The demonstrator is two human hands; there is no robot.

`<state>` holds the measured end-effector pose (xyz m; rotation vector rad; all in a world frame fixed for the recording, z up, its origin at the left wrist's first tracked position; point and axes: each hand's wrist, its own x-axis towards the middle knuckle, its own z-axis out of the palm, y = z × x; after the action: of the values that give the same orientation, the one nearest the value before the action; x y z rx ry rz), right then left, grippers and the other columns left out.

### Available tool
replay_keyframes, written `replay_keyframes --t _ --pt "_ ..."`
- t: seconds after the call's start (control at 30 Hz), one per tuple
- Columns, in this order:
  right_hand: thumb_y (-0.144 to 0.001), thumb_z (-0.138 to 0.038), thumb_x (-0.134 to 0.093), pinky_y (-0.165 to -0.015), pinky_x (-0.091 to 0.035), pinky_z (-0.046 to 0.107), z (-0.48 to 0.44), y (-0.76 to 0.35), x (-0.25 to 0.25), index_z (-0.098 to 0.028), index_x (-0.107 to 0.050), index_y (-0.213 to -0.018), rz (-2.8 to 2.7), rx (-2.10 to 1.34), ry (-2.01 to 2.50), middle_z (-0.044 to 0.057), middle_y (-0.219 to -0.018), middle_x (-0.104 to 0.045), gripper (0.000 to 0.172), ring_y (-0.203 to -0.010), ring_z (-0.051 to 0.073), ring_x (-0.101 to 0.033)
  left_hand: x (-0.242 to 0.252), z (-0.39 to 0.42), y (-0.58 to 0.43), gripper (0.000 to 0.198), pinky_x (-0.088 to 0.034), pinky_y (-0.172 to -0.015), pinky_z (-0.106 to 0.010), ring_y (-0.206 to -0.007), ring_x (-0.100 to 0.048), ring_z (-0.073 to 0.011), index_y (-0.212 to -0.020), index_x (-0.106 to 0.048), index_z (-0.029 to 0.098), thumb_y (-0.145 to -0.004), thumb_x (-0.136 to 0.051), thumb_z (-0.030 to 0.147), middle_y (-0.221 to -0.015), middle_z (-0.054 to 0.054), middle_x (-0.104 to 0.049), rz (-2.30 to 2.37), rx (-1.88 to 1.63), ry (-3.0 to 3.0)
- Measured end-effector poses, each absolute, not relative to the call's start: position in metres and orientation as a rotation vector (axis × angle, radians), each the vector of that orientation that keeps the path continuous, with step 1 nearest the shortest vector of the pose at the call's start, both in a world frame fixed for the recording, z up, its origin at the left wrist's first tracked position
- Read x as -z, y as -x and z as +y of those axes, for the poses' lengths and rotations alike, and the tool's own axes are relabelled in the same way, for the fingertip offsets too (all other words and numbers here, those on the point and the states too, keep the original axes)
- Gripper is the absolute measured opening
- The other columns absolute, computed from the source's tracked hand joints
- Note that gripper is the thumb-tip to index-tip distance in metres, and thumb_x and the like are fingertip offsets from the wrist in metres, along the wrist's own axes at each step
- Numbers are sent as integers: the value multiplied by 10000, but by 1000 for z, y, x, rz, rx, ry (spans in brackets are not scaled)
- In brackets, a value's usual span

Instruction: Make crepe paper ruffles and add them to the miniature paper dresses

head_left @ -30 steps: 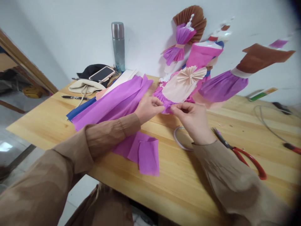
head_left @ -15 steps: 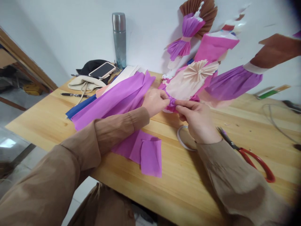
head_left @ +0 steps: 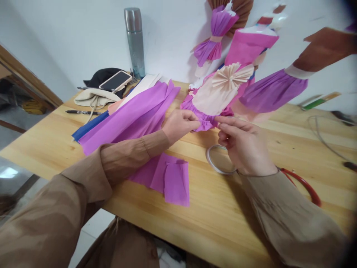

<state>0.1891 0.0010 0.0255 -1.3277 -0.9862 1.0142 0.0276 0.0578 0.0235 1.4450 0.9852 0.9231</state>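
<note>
the left hand point(head_left: 180, 124) is pinching the purple ruffle point(head_left: 205, 124) along the hem of a pink paper dress point(head_left: 248, 48), its thumb and fingers pressing together near the middle of the frill. the right hand point(head_left: 245, 145) is gripping the same ruffle farther to the right, thumb and forefinger closing on its edge while the other fingers are curling under the palm. the dress is rising from the far side of the worktop point(head_left: 212, 219), near the wall, and a cream apron panel point(head_left: 206, 100) is covering its skirt, with a pleated fan rosette point(head_left: 231, 77) sitting above that panel.

under the left forearm, a large purple sheet point(head_left: 131, 108) is stretching across the wood, partly covering a blue sheet point(head_left: 89, 128). a pale ring point(head_left: 208, 158) is lying just beside the right hand, and a red handle point(head_left: 312, 190) is showing beside the right sleeve. behind the hands, a second dress with a brown top point(head_left: 329, 48) is standing to the right of the pink one. a metal bottle point(head_left: 134, 41) is standing by the wall, and a phone point(head_left: 115, 80) is resting near it.
</note>
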Motion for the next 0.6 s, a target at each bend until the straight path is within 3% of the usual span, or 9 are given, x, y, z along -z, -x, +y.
replay_keyframes --t 0.17,0.37,0.6 --pt "-636 -297 -788 -452 -300 261 -3 -191 -23 -222 -757 -828 -1092 -973 1348 -24 -617 -571 208 -508 95 -403 -24 53 -24 118 -417 -569 -193 -557 -527 -44 -639 -605 130 -737 -663 100 -577 38 -590 897 -850 -1223" --pt "-633 -363 -787 -473 -280 285 -6 -191 -18 -229 -627 -608 -1207 -931 1352 -34 -545 -482 210 -492 99 -353 -16 52 -24 142 -443 -600 -192 -605 -562 -51 -647 -600 135 -756 -689 150 -619 26 -612 814 -784 -1052" --pt "-627 -432 -792 -462 -264 274 -9 -187 -21 -219 -614 -626 -1167 -1055 1308 -34 -525 -495 277 -469 94 -381 -16 42 -23 149 -473 -611 -192 -620 -572 -59 -653 -628 129 -784 -661 192 -627 14 -607 755 -775 -1021"
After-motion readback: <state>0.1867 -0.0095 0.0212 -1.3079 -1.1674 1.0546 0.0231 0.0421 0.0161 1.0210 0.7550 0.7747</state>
